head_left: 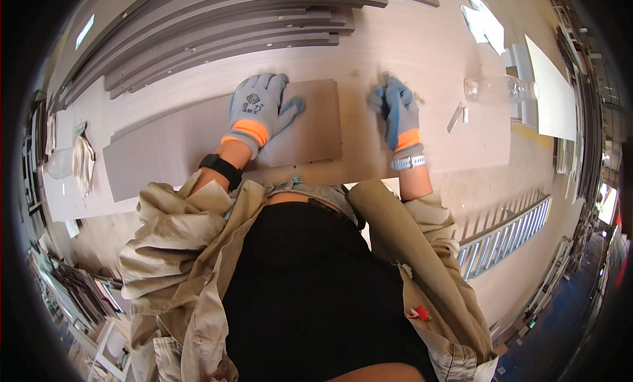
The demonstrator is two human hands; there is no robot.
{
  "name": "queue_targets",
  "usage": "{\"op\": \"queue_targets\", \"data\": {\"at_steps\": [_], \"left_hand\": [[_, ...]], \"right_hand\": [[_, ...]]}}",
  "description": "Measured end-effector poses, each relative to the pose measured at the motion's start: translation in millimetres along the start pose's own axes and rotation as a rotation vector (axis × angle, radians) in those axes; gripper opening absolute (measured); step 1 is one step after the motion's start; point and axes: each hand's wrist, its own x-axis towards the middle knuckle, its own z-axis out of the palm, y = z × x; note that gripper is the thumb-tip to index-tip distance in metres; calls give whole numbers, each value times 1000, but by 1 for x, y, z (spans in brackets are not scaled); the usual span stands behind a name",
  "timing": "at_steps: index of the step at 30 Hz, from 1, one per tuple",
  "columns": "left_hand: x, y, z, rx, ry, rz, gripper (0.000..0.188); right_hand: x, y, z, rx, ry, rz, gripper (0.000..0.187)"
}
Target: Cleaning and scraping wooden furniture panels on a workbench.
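Observation:
My left hand (254, 115), in a grey-blue work glove with an orange cuff band, lies flat with fingers spread on a grey-brown board (310, 131). The board rests lengthwise on the pale worktable (369, 148) in front of my body. Just off the board's right end is my right hand (401, 115), gloved alike. Its fingers are curled closed over the tabletop and slightly blurred. Something small and dark shows at the fingertips, too smeared to name.
Long grey-brown boards (231, 45) lie stacked at the far left. To the right are a clear plastic bottle (491, 89), a small metal strip (455, 118) and a white panel (555, 95). A ladder-like metal rack (508, 237) stands lower right. A pale cloth (84, 161) lies far left.

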Motion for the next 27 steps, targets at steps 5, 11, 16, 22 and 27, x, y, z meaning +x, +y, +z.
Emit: {"op": "queue_targets", "data": {"at_steps": [5,11,16,22,27], "left_hand": [[2,-2,4,31,-8,1,50],[3,-1,7,51,4,16,50],[2,-3,9,38,58,36,46],[2,-3,7,30,46,20,47],[2,-1,3,27,-8,-6,48]], "right_hand": [[-69,3,-1,-156,-75,179,27],[-85,3,1,-386,-201,252,26],[-76,4,-1,-326,-205,300,25],[-73,2,1,-338,-286,285,25],[-75,-4,3,-400,-307,310,22]]}}
